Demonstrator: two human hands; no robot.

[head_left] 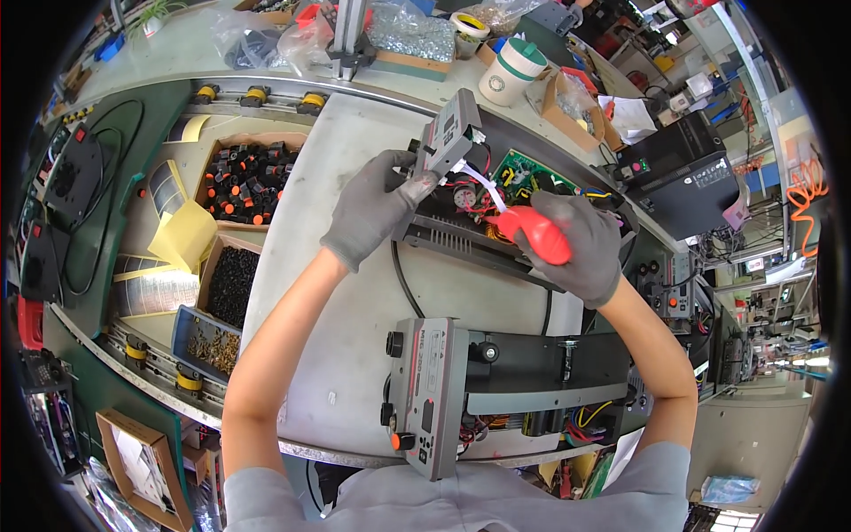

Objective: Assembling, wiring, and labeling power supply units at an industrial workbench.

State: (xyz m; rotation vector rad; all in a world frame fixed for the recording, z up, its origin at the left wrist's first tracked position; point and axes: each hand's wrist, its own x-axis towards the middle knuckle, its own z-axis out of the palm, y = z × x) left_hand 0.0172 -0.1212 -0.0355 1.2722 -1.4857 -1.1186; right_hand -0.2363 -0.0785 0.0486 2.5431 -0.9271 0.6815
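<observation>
Both hands wear grey knitted gloves with a rough weave. The left hand has its fingers curled tight around the lower edge of a grey plastic front panel, a flat rectangular piece tilted up off the open metal case at the far side of the pale, smooth table. The right hand is closed in a fist around the glossy red, bulb-shaped handle of a screwdriver, its tip pointing into the case among red wires and a green circuit board. A second unit of the same kind lies nearer the person, grey-faced, with an orange knob. To the left stand three trays: one cardboard box of black and orange knobs, one of small black parts and one blue tray of brassy bits.
</observation>
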